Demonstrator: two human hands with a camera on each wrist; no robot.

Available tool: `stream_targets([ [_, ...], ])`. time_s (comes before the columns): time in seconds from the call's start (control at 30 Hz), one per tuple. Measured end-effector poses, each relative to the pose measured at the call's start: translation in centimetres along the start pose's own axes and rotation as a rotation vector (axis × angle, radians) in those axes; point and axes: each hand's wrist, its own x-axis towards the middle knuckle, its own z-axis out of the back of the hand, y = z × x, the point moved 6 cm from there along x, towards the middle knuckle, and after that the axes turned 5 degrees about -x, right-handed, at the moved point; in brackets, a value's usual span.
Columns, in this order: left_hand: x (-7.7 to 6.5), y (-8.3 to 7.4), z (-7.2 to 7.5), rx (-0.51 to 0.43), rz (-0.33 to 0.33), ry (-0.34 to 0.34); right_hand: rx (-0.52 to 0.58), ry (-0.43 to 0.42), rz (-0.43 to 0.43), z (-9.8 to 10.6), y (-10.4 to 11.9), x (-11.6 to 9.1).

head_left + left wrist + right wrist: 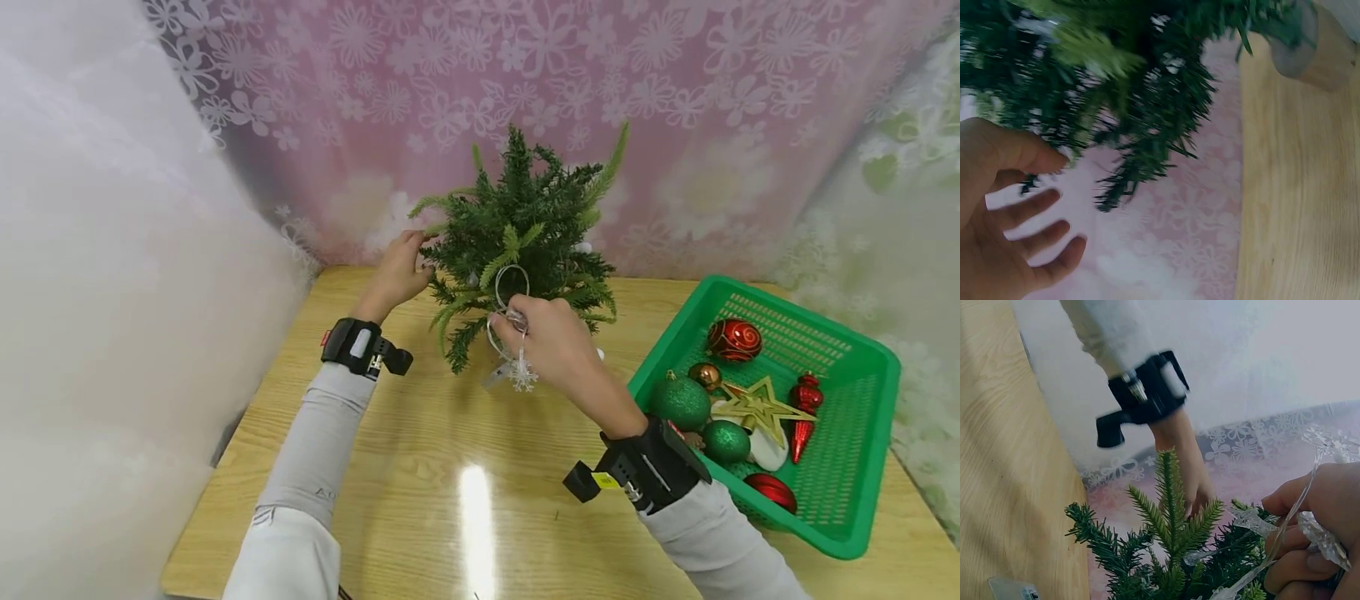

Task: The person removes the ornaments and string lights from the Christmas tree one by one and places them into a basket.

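Observation:
A small artificial Christmas tree [525, 208] stands at the back of the wooden table. In front of it my right hand [551, 337] grips a bunched snowflake string light [522, 377], its clear wire looping up over the branches and one snowflake hanging below the fingers. In the right wrist view, clear plastic snowflakes [1325, 540] show between the curled fingers, and the wire [1282, 534] runs down to the tree. My left hand [401, 271] is at the tree's left side, fingers loosely bent and spread, thumb close to a branch tip [1119, 187].
A green plastic basket [885, 400] stands on the right of the table, holding red and green baubles [681, 402], a gold star [761, 410] and a red drop-shaped ornament [804, 417]. Behind the tree hangs a pink flowered curtain [360, 100].

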Motion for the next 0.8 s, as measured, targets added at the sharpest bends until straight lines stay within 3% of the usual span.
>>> stream_targets([
  [0.17, 1.4, 0.4, -0.6, 0.010, -0.014, 0.092, 0.005, 0.004, 0.002, -0.4, 0.2, 0.1],
  [0.33, 1.6, 0.1, -0.5, 0.049, -0.066, 0.110, 0.026, 0.006, -0.006, -0.4, 0.3, 0.1],
  [0.57, -0.1, -0.5, -0.6, 0.112, -0.138, 0.071, 0.022, 0.005, -0.017, -0.4, 0.3, -0.1],
  [0.8, -1.9, -1.3, -1.3, 0.122, -0.230, 0.043, -0.086, -0.058, 0.011, 0.0, 0.8, -0.5],
])
